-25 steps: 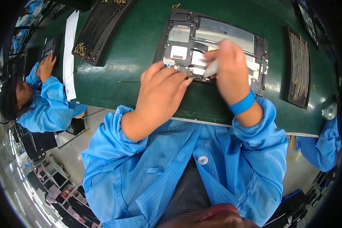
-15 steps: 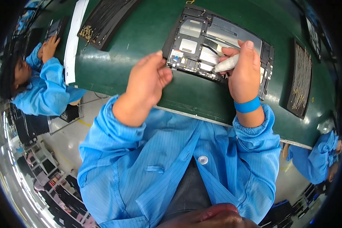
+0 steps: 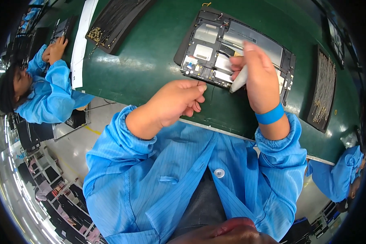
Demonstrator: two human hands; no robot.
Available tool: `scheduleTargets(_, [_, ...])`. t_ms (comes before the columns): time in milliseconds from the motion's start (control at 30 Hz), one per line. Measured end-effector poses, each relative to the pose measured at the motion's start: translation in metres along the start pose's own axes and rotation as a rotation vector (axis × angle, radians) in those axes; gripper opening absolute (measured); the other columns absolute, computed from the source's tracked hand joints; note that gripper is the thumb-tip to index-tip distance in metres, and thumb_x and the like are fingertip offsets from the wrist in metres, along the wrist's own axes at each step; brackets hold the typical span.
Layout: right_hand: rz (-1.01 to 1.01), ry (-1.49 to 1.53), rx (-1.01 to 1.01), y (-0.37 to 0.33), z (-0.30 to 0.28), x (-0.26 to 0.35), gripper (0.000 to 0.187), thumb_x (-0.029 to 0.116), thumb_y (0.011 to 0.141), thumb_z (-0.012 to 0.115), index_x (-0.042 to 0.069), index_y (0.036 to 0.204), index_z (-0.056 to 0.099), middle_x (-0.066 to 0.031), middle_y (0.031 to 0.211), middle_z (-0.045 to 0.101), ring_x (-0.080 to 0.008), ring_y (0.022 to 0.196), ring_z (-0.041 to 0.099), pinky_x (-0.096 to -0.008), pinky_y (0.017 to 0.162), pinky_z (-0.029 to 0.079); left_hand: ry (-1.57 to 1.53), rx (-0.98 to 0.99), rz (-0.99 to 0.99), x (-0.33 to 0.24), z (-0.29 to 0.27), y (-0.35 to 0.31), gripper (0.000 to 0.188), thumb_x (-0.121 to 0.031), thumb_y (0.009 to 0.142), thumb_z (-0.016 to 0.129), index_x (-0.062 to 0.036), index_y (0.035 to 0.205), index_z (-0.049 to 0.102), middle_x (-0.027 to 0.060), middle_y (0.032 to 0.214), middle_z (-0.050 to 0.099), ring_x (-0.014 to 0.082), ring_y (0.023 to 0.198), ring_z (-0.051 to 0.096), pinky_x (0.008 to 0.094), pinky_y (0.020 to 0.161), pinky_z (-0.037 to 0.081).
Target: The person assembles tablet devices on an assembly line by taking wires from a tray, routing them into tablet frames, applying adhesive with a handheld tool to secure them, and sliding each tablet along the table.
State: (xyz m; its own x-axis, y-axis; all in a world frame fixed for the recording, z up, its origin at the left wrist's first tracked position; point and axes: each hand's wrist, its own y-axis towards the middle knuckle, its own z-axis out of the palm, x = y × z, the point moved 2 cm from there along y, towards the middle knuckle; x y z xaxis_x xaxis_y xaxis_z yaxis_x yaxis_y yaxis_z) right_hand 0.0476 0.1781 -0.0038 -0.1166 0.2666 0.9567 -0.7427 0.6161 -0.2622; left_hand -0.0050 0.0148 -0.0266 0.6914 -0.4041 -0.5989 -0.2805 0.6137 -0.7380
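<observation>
An opened tablet-like device [image 3: 207, 53] lies on the green table, its silver plates, black frame and circuit board showing. At its near left edge, my left hand [image 3: 173, 99] pinches a thin black cable [image 3: 198, 82] between thumb and fingertips. Over the device's near middle, my right hand [image 3: 261, 79] is closed around a white, wrapped-looking tool [image 3: 240, 80]. The rounded white end points down toward the near edge, and the tool's exact kind cannot be made out. A blue band [image 3: 270, 114] circles my right wrist.
A black tray of dark cables with gold ends [image 3: 114, 28] stands at the far left, beside a white strip [image 3: 80, 49]. Another tray of grey cables [image 3: 323, 89] lies at right. Co-workers in blue sit left [image 3: 49, 89] and right [image 3: 333, 173]. The table's near edge [image 3: 215, 129] borders my body.
My left hand has moved right and nearer me from the device's left corner, and a thin cable now shows in its fingers. The tool in my right hand has tilted steeper.
</observation>
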Motion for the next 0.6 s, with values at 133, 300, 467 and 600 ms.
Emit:
scheduleTargets(133, [0.005, -0.490, 0.324, 0.012, 0.002, -0.003, 0.033, 0.027, 0.074, 0.044, 0.001, 0.092, 0.052, -0.0132, 0.080, 0.058, -0.0229, 0.073, 0.054, -0.0301, 0.065, 0.042, -0.047, 0.006, -0.032, -0.005, 0.001, 0.005, 0.020, -0.022, 0.079, 0.050, -0.0044, 0.089, 0.052, 0.0006, 0.069, 0.052, 0.0080, 0.055, 0.051, 0.0184, 0.043, 0.037])
scheduleTargets(300, [-0.129, -1.050, 0.565, 0.022, 0.025, -0.002, 0.031, 0.027, 0.073, 0.044, 0.003, 0.089, 0.055, -0.0172, 0.087, 0.055, -0.0314, 0.079, 0.052, -0.0343, 0.071, 0.042, -0.052, -0.070, -0.062, -0.008, 0.002, 0.002, 0.021, -0.020, 0.079, 0.049, -0.0041, 0.093, 0.050, 0.0025, 0.068, 0.054, 0.0105, 0.054, 0.052, 0.0186, 0.041, 0.037])
scheduleTargets(467, [-0.136, -0.871, 0.409, 0.020, -0.001, -0.002, 0.027, 0.025, 0.074, 0.045, 0.005, 0.090, 0.054, -0.0152, 0.083, 0.056, -0.0289, 0.075, 0.053, -0.0324, 0.069, 0.042, -0.090, 0.004, -0.039, -0.004, -0.007, 0.005, 0.025, -0.023, 0.081, 0.046, -0.0030, 0.096, 0.048, 0.0057, 0.073, 0.054, 0.0140, 0.059, 0.054, 0.0220, 0.045, 0.041])
scheduleTargets(600, [-0.179, -0.424, -0.150, 0.013, -0.105, 0.006, 0.030, 0.028, 0.075, 0.050, 0.002, 0.090, 0.054, -0.0033, 0.073, 0.055, -0.0102, 0.064, 0.051, -0.0227, 0.054, 0.042, -0.204, 0.111, 0.006, -0.001, -0.013, 0.007, 0.032, -0.029, 0.084, 0.038, -0.0029, 0.100, 0.047, 0.0099, 0.078, 0.057, 0.0195, 0.060, 0.057, 0.0245, 0.044, 0.045])
